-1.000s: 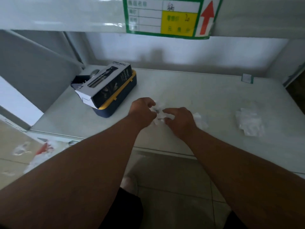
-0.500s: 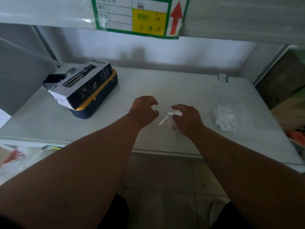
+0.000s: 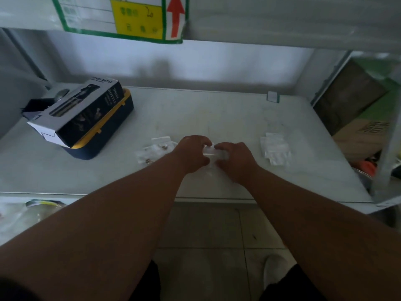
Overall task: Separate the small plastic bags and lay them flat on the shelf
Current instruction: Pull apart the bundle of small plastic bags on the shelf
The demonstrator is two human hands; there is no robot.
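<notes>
A person's left hand (image 3: 193, 153) and right hand (image 3: 235, 160) meet over the middle of a white shelf (image 3: 217, 114), fingers curled and pinching a clear plastic bag (image 3: 214, 151) held between them just above the shelf. A few bags (image 3: 155, 149) lie spread out just left of the left hand, with small dark specks showing inside them, and a loose pile of bags (image 3: 275, 148) sits to the right, well apart from the hands. A spray bottle box (image 3: 80, 114) rests on a blue and yellow case (image 3: 108, 131) at the far left.

The bags look feather-light, thin and limp, likely slick and inclined to cling to one another, so a pinch at opposite edges or corners seems the surest way to peel one free and smooth it down.

Half a second ago the hands were apart, the left one empty with its fingers loosely curled and only the right touching a bag; now both have closed on it. The bags at the left, then hidden behind the left forearm, are now in plain sight.
</notes>
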